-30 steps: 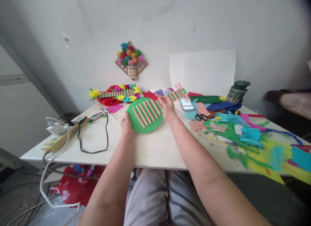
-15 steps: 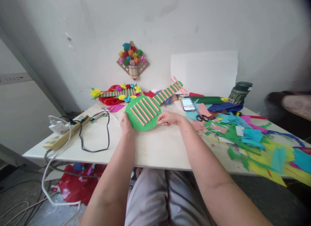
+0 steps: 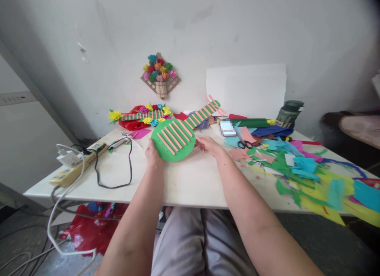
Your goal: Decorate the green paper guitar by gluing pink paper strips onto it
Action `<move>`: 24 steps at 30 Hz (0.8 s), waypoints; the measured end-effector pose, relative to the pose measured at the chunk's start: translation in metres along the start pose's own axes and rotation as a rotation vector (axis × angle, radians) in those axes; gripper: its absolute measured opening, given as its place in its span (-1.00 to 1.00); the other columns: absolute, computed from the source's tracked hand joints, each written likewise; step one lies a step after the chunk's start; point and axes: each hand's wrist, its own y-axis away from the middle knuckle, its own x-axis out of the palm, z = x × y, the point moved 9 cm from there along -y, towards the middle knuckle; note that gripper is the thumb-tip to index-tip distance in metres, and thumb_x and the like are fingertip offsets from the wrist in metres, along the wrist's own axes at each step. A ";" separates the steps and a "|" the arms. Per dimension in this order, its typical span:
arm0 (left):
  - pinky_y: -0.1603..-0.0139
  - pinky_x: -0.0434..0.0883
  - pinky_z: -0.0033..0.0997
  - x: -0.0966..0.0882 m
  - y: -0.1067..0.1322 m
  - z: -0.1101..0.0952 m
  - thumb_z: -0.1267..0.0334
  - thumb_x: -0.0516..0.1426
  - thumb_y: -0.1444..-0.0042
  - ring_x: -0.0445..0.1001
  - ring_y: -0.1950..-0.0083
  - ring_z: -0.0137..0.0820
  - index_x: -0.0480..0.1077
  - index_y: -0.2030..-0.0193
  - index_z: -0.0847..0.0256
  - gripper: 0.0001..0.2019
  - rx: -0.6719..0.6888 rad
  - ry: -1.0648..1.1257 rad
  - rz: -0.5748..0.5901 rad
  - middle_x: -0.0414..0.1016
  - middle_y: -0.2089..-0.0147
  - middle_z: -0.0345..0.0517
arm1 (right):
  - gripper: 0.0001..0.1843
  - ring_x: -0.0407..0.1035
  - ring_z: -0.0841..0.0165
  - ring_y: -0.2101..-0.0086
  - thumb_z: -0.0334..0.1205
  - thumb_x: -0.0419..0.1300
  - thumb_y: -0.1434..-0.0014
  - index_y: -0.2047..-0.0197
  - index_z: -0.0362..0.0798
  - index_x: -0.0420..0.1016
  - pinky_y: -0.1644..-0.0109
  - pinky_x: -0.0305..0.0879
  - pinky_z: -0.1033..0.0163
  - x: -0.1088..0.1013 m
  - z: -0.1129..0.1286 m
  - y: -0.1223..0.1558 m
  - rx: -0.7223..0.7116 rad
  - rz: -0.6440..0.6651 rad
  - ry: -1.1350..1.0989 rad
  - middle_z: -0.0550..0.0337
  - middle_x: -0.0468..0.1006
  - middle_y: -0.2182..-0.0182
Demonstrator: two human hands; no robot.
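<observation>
A green paper guitar (image 3: 160,150) with pink strips across its round body and neck is tilted up over the table, its neck pointing to the back right. Small holes or dots run along the lower left of the body. My left hand (image 3: 153,153) is closed on the body's left edge, some fingers hidden behind it. At the right edge is my right hand (image 3: 208,144), its fingertips against the rim and partly behind it. Beyond the body lies a second guitar-like craft (image 3: 142,115) trimmed with paper flowers.
On the right are scissors (image 3: 245,144), a phone (image 3: 228,128), a dark green bottle (image 3: 289,114) and heaps of coloured paper scraps (image 3: 305,167). A power strip (image 3: 77,165) with a black cable (image 3: 114,186) occupies the left. A flower-basket craft (image 3: 161,76) hangs on the wall.
My right hand's pinched fingers have opened a little and slid behind the guitar's right edge. My left hand keeps its hold. The whole view has shifted slightly.
</observation>
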 end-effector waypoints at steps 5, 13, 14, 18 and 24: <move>0.19 0.46 -0.22 -0.003 0.001 0.001 -0.01 0.11 -0.01 0.50 0.23 -0.31 0.40 0.23 0.29 -0.63 -0.022 -0.018 -0.034 0.50 0.26 0.01 | -0.65 0.24 0.54 0.65 0.03 0.13 -0.07 0.34 -0.13 0.39 0.69 -0.04 0.44 0.013 0.002 -0.002 -0.042 0.073 -0.161 0.14 0.51 0.51; 0.23 0.46 -0.25 0.004 0.009 -0.001 0.00 0.06 -0.07 0.49 0.25 -0.33 0.38 0.25 0.29 -0.65 -0.034 -0.005 -0.054 0.49 0.23 0.02 | -0.68 0.20 0.54 0.71 -0.03 0.25 0.07 0.48 -0.12 0.31 0.73 -0.09 0.44 0.028 0.004 -0.002 -0.074 0.006 -0.084 0.31 0.35 0.71; 0.23 0.46 -0.25 0.005 0.010 0.000 -0.02 0.04 -0.07 0.49 0.24 -0.32 0.37 0.24 0.28 -0.64 -0.051 -0.017 -0.057 0.49 0.23 0.02 | -0.69 0.18 0.55 0.73 -0.05 0.26 0.08 0.49 -0.11 0.29 0.73 -0.09 0.44 0.026 0.005 -0.002 -0.083 -0.031 -0.064 0.32 0.34 0.71; 0.25 0.46 -0.24 0.005 0.007 0.008 -0.15 -0.02 -0.05 0.49 0.22 -0.28 0.35 0.19 0.24 -0.53 -0.144 -0.072 -0.055 0.47 0.21 0.01 | -0.69 0.10 0.59 0.75 -0.05 0.27 0.13 0.44 -0.09 0.32 0.71 -0.12 0.44 0.010 0.014 -0.002 -0.159 -0.126 -0.040 0.39 0.29 0.72; 0.39 0.44 -0.31 0.009 0.004 0.008 -0.16 -0.01 -0.02 0.48 0.44 -0.31 0.38 0.41 0.31 -0.51 -0.183 -0.171 0.013 0.45 0.50 -0.02 | -0.62 0.02 0.61 0.71 -0.02 0.28 0.20 0.36 -0.11 0.39 0.66 -0.15 0.42 -0.007 0.024 0.004 -0.199 -0.068 -0.054 0.40 0.28 0.68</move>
